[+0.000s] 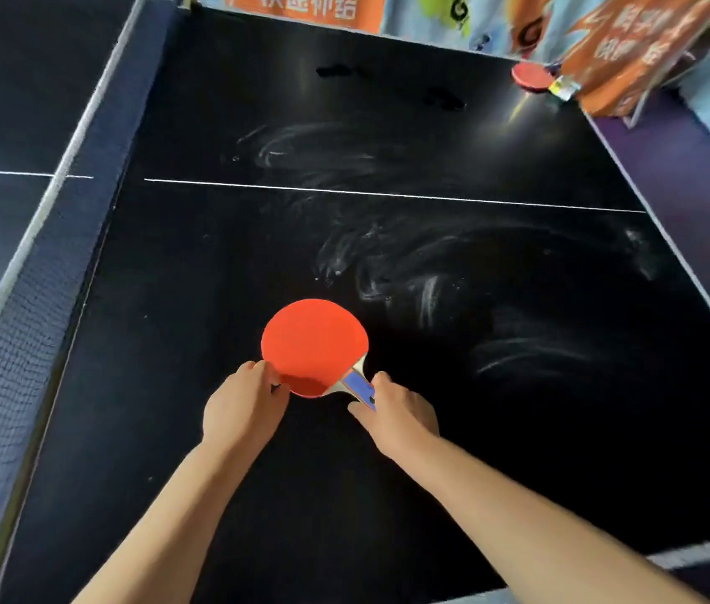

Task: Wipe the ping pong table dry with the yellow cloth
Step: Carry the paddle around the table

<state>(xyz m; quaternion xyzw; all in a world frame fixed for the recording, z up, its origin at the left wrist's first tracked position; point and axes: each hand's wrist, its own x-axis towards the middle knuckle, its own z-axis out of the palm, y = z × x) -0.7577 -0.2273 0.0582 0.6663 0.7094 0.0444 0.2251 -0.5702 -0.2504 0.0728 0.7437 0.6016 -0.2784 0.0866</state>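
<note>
Pinching the red paddle (314,342) by its blade edge is my left hand (244,407); my right hand (397,411) grips its handle. Beyond, wet streaks (410,272) smear the ping pong table (170,385); setting the paddle down there could soak its rubber. I see no yellow cloth.

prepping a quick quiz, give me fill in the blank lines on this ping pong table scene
The right hand grips the near paddle by its ____ handle.
The left hand holds the edge of its ____ face.
A second paddle lies at the table's far ____ corner.
Missing words: blue, red, right.
</note>
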